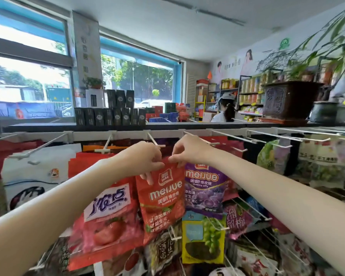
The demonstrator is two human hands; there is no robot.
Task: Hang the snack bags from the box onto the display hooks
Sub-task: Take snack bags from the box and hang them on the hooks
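Note:
A red "meijue" gummy bag (161, 198) hangs from both my hands in the middle of the rack. My left hand (145, 160) pinches its top left corner, and my right hand (189, 149) pinches its top right edge. Just above my hands a white display hook (155, 140) juts out, its tip close to the bag's top. A purple "meijue" bag (205, 188) hangs right beside it. To the left hangs a pink strawberry snack bag (106, 220). The box is out of view.
More white hooks (267, 137) stick out along the top rail, some bare, on both sides. Lower hooks (249, 210) hold green grape, plum and other bags. A dark shelf top (88, 126) carries stacked boxes and a potted plant (291, 100). A person stands behind it.

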